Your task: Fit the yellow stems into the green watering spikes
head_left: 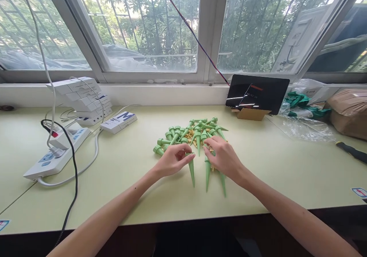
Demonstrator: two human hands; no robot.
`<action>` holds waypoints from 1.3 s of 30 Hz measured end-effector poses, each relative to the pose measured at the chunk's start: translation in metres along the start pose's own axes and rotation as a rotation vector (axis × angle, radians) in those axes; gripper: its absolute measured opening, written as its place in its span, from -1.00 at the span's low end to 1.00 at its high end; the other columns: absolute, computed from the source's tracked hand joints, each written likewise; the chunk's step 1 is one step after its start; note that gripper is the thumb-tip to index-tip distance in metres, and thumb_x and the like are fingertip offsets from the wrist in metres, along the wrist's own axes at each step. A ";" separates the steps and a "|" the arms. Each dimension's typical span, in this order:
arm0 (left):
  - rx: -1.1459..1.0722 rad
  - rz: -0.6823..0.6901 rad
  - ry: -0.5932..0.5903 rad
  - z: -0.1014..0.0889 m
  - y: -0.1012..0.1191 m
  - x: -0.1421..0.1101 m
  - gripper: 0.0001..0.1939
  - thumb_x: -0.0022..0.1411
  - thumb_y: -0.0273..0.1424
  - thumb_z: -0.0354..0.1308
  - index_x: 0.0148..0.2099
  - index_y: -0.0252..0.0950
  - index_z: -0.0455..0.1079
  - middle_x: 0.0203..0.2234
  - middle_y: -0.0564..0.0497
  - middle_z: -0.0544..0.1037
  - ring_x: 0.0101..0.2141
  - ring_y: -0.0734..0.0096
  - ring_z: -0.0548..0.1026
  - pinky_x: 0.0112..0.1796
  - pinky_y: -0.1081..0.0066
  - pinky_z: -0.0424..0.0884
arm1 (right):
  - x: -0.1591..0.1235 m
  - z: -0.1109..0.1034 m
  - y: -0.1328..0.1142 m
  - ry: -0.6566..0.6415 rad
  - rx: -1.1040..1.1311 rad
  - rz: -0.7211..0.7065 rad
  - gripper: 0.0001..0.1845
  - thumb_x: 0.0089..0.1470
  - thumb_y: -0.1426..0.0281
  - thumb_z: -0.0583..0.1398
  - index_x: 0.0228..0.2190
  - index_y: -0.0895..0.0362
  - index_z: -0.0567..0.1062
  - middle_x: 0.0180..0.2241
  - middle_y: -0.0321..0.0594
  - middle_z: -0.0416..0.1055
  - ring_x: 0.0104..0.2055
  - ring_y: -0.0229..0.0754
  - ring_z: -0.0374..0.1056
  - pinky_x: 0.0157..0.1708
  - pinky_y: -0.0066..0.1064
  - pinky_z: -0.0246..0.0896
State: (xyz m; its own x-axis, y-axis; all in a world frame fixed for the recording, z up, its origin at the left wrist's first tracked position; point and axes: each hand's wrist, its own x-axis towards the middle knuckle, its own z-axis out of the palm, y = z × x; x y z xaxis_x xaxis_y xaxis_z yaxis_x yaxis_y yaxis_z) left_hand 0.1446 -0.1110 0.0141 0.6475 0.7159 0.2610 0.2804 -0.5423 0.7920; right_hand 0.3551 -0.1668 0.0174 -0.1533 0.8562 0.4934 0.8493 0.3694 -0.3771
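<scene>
My left hand (175,159) is closed around the cap end of a green plastic watering spike (192,174), whose tapered tip points down towards me. To the right, my right hand (223,155) is bent over small yellow pieces (190,135), with thumb and forefinger close together. Whatever is between those fingertips is too small to make out. Two more green spikes (207,175) stick out below the right hand, tips towards me, their upper ends partly covered. Behind both hands lies a heap of green spikes (198,134) with ridged caps, with yellow pieces among them.
A power strip (57,152) with cables and stacked white boxes (83,98) are at left, near a single white box (119,122). A tablet (258,92) leans on a cardboard stand (252,114). Plastic wrapping (308,127), a brown package (349,112) and a dark-handled tool (351,152) lie right.
</scene>
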 end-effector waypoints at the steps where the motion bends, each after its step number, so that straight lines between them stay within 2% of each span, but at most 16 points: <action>1: 0.002 0.000 0.001 0.000 -0.001 0.000 -0.72 0.27 -0.18 0.12 -0.28 -0.33 0.38 -0.48 0.04 0.38 -0.51 0.53 0.28 -0.49 0.49 0.28 | -0.005 -0.002 -0.004 0.014 -0.028 0.016 -0.81 0.24 0.39 0.08 -0.19 0.12 0.47 -0.24 -0.08 0.43 -0.19 -0.05 0.34 -0.18 -0.25 0.26; 3: 0.007 0.003 0.000 0.001 -0.002 0.001 -0.71 0.27 -0.17 0.12 -0.28 -0.34 0.38 -0.48 0.03 0.40 -0.51 0.52 0.30 -0.49 0.49 0.29 | -0.020 -0.001 -0.011 0.024 -0.096 0.063 -0.70 0.23 0.30 0.11 -0.04 0.13 0.43 -0.07 0.00 0.37 -0.01 0.06 0.28 -0.01 -0.12 0.21; 6: 0.007 0.021 -0.002 0.002 -0.003 0.001 -0.69 0.26 -0.16 0.12 -0.29 -0.34 0.38 -0.48 0.02 0.42 -0.51 0.51 0.32 -0.50 0.50 0.29 | -0.047 0.009 -0.018 0.003 -0.189 0.165 -0.46 0.21 0.11 0.12 0.14 0.11 0.31 0.10 0.10 0.23 0.18 0.20 0.13 0.11 0.06 0.10; 9: 0.004 0.035 -0.012 0.003 -0.003 0.003 -0.69 0.27 -0.16 0.12 -0.29 -0.34 0.38 -0.48 0.03 0.41 -0.52 0.54 0.30 -0.51 0.51 0.27 | -0.066 0.021 -0.020 -0.042 -0.216 0.239 -0.30 0.18 -0.03 0.08 0.21 0.10 0.22 0.21 0.13 0.10 0.30 0.24 -0.04 0.19 0.12 0.00; 11: 0.007 0.037 -0.020 0.004 -0.003 0.003 -0.69 0.27 -0.16 0.11 -0.29 -0.34 0.38 -0.49 0.04 0.40 -0.53 0.54 0.29 -0.51 0.51 0.26 | -0.071 0.025 -0.020 -0.080 -0.224 0.250 -0.28 0.19 -0.05 0.05 0.23 0.12 0.19 0.25 0.15 0.03 0.34 0.23 -0.12 0.23 0.15 -0.07; 17: 0.013 0.047 -0.033 0.004 -0.004 0.004 -0.69 0.28 -0.17 0.11 -0.28 -0.35 0.38 -0.49 0.03 0.41 -0.53 0.54 0.28 -0.51 0.50 0.24 | -0.064 0.019 -0.019 -0.150 -0.199 0.296 -0.42 0.22 0.14 0.09 0.18 0.14 0.25 0.28 0.12 -0.01 0.38 0.17 -0.23 0.28 0.09 -0.17; 21: 0.001 0.057 -0.036 0.005 -0.006 0.003 -0.71 0.28 -0.18 0.12 -0.28 -0.34 0.39 -0.49 0.04 0.41 -0.54 0.54 0.27 -0.52 0.51 0.22 | -0.062 0.012 -0.012 -0.201 -0.152 0.311 -0.46 0.19 0.20 0.11 0.17 0.04 0.27 0.30 0.01 -0.05 0.40 0.12 -0.30 0.31 0.06 -0.25; 23: -0.005 0.059 -0.041 0.006 -0.007 0.003 -0.72 0.28 -0.19 0.12 -0.28 -0.34 0.39 -0.49 0.04 0.41 -0.53 0.54 0.27 -0.52 0.52 0.22 | -0.060 0.008 -0.005 -0.243 -0.119 0.331 -0.40 0.16 0.15 0.14 0.20 -0.02 0.23 0.33 -0.03 -0.12 0.41 0.10 -0.34 0.32 0.05 -0.30; 26: -0.001 0.062 -0.051 0.008 -0.006 0.002 -0.73 0.27 -0.21 0.13 -0.29 -0.34 0.40 -0.50 0.05 0.40 -0.54 0.55 0.25 -0.53 0.52 0.20 | -0.053 0.001 0.006 -0.329 -0.083 0.341 -0.20 0.06 0.02 0.21 0.27 -0.11 0.10 0.39 -0.11 -0.32 0.42 0.10 -0.50 0.33 0.04 -0.40; 31: 0.013 0.064 -0.050 0.008 -0.006 0.002 -0.74 0.27 -0.21 0.13 -0.29 -0.33 0.40 -0.53 0.07 0.36 -0.54 0.55 0.23 -0.52 0.51 0.18 | -0.039 -0.011 0.016 -0.511 -0.018 0.365 0.11 -0.14 -0.03 0.34 0.32 -0.19 -0.07 0.40 -0.21 -0.60 0.39 0.12 -0.74 0.32 0.06 -0.52; 33: 0.011 0.063 -0.054 0.008 -0.006 0.002 -0.74 0.27 -0.21 0.13 -0.30 -0.33 0.40 -0.52 0.07 0.36 -0.54 0.55 0.23 -0.52 0.51 0.18 | -0.037 -0.014 0.017 -0.542 0.000 0.373 0.12 -0.16 -0.04 0.34 0.31 -0.20 -0.05 0.40 -0.23 -0.62 0.39 0.13 -0.75 0.32 0.06 -0.50; 39: 0.013 0.063 -0.054 0.008 -0.006 0.001 -0.74 0.27 -0.21 0.13 -0.30 -0.34 0.40 -0.52 0.07 0.37 -0.54 0.56 0.23 -0.52 0.51 0.18 | -0.042 -0.015 0.018 -0.546 0.012 0.333 -0.05 -0.09 -0.07 0.28 0.27 -0.18 0.08 0.41 -0.24 -0.52 0.41 0.10 -0.65 0.33 0.01 -0.37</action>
State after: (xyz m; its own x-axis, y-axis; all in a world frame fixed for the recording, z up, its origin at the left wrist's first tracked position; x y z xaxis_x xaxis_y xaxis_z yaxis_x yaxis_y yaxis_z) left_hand 0.1493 -0.1099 0.0052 0.7014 0.6557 0.2796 0.2467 -0.5913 0.7678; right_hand 0.3846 -0.2014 0.0011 -0.1202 0.9853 -0.1216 0.8905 0.0529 -0.4519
